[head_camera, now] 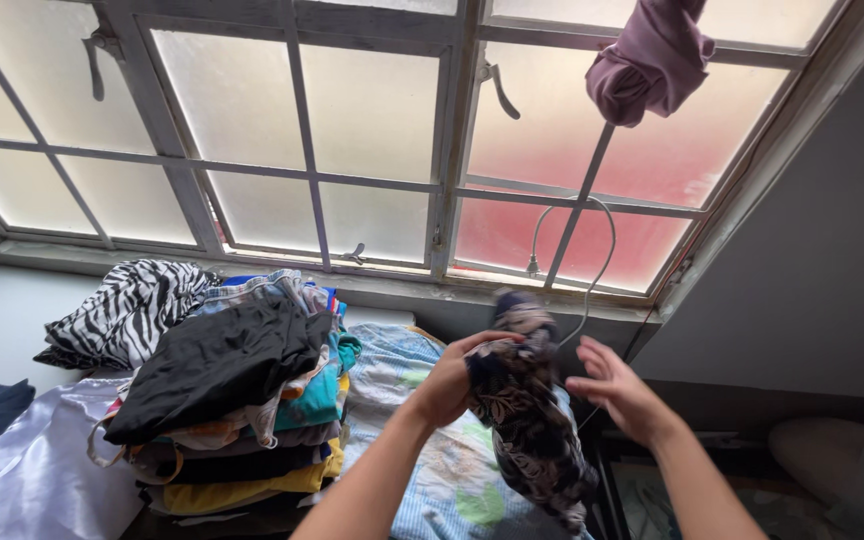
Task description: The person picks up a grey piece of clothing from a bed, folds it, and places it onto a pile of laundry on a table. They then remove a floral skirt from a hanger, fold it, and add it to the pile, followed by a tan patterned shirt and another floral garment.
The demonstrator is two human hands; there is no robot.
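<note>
One dark floral garment (530, 420), held up mid-fold right of the clothes stack (232, 400) on the bed, gripped by left hand (449, 380); right hand (620, 392) open beside it; next needs that hand to close on the cloth.

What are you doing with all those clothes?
A person is holding up a dark patterned garment in front of a big frosted window. The left hand has a grip on its upper part, and the right hand is open right beside it. To the left sits a pile of folded clothes with a black piece on top and a zebra-striped cloth behind it. A purple garment hangs up at the window.
</note>
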